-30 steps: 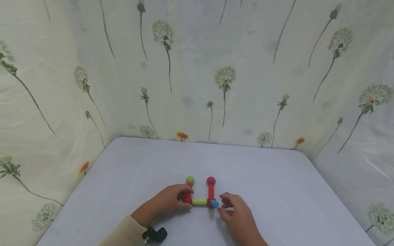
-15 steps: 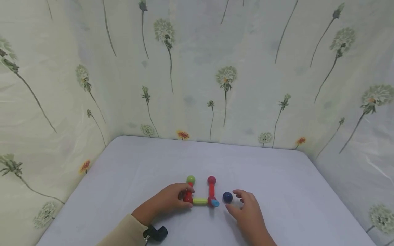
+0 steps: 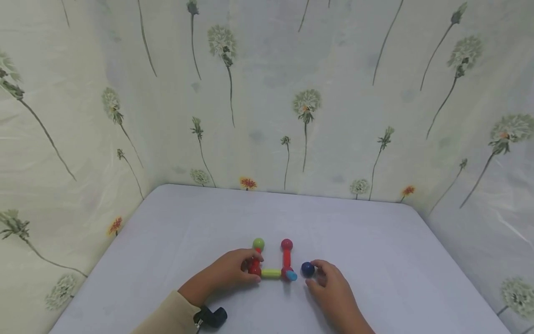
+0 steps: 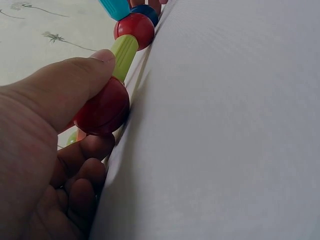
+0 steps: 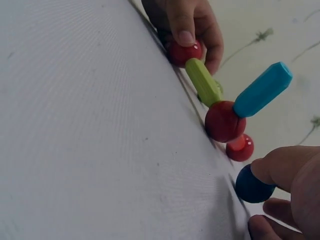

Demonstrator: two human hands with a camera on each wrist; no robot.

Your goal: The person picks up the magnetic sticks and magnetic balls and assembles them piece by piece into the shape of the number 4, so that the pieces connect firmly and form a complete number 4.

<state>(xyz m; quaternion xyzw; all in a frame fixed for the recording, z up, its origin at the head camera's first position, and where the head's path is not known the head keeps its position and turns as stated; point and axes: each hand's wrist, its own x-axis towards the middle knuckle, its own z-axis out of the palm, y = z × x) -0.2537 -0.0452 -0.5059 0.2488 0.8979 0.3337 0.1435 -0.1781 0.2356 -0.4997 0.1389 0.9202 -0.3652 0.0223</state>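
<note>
On the white table lies a U-shaped build of balls and rods. Its yellow-green rod (image 3: 271, 273) joins a left red ball (image 4: 104, 107) to a right red ball (image 5: 225, 121). A blue rod (image 5: 263, 90) sticks up from the right one. Red rods (image 3: 286, 258) run back to a light green ball (image 3: 258, 244) and a far red ball (image 3: 286, 244). My left hand (image 3: 233, 268) grips the left corner, thumb on its red ball. Just right of the build, my right hand (image 3: 333, 287) pinches a dark blue ball (image 3: 308, 269), which is apart from it.
The white table (image 3: 354, 232) reaches back to a curtain (image 3: 267, 116) printed with dandelions, which also hangs at both sides. A black fitting (image 3: 212, 317) is at the left wrist, by the beige sleeve (image 3: 168, 315).
My right hand drew back rightward from the blue rod, uncovering the dark blue ball, then its fingers closed in on that ball. My left hand stayed in place.
</note>
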